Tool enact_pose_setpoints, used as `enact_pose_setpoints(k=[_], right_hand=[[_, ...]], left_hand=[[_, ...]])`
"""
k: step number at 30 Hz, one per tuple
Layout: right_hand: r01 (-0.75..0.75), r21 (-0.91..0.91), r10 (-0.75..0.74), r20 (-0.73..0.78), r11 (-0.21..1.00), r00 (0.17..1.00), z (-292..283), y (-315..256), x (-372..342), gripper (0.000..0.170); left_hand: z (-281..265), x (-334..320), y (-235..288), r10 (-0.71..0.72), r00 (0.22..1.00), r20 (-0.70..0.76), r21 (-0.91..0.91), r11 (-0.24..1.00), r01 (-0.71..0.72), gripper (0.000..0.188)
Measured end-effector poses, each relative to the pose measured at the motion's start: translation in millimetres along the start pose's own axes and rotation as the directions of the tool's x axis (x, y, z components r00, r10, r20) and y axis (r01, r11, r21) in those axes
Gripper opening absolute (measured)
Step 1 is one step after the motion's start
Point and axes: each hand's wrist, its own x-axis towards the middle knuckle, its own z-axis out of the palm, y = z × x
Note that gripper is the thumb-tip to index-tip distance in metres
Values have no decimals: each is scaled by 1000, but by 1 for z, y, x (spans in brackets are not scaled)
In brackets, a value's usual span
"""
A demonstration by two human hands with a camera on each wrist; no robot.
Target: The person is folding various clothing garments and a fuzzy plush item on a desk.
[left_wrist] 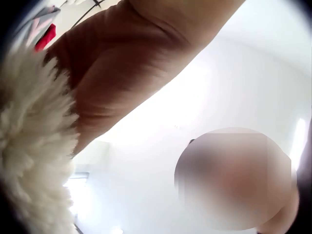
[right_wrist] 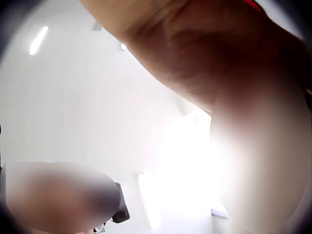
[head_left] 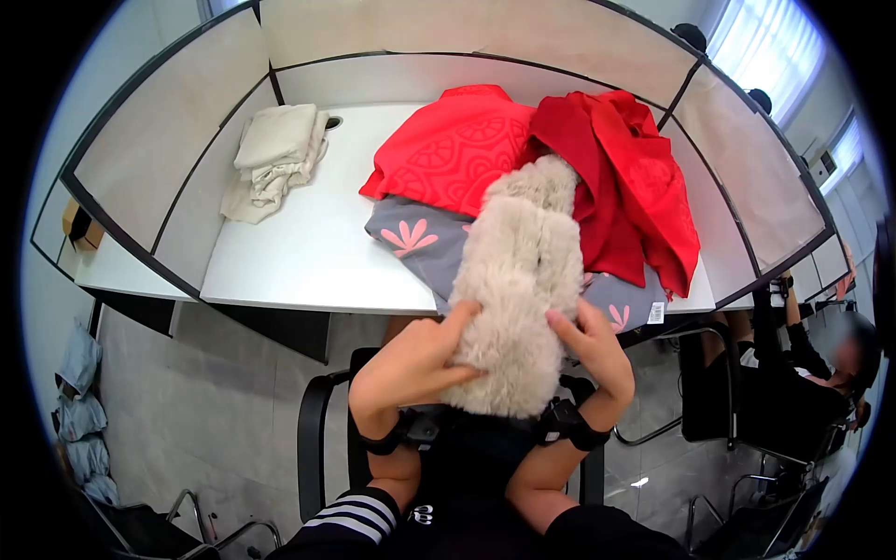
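A fluffy beige fur piece [head_left: 523, 289], long and thick, slopes from the desk's front edge toward the person's lap. The left hand [head_left: 420, 359] grips its left side, with part of the fingers hidden in the pile. On the right side, the right hand [head_left: 595, 350] pinches it, thumb on top and the other fingers partly underneath. Its far end lies over a bright red patterned cloth [head_left: 457, 154], beside a dark red cloth [head_left: 621, 187]. Under these spreads a grey fabric with pink petal shapes [head_left: 420, 245]. Close fur [left_wrist: 34, 146] fills the left edge of the left wrist view.
A folded cream cloth stack [head_left: 275, 154] sits at the left of the white desk [head_left: 289, 266]. Low partitions [head_left: 373, 79] enclose the back and sides. The person sits in a black armchair [head_left: 315, 448]. Another seated person [head_left: 793, 392] is at the right.
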Motion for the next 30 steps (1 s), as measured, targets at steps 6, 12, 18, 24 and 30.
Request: enact_pose_setpoints(k=[6, 12, 18, 24, 30], right_hand=[[38, -142, -5, 224, 989, 975, -5, -25, -20, 39], [141, -47, -131, 168, 989, 977, 3, -5, -3, 34], [68, 343, -58, -41, 937, 997, 17, 1, 30, 51], [42, 705, -21, -39, 708, 999, 55, 12, 55, 58], [-21, 908, -111, 74, 418, 991, 90, 3, 65, 55]], left_hand=[[-13, -21, 14, 179, 969, 168, -74, 983, -169, 57], [-26, -26, -11, 586, 556, 589, -330, 803, -496, 53], [-22, -24, -20, 997, -79, 15, -803, -35, -594, 25], [-16, -91, -76, 782, 104, -615, -734, -519, -437, 25], [-8, -132, -67, 497, 278, -822, -509, -420, -752, 30]])
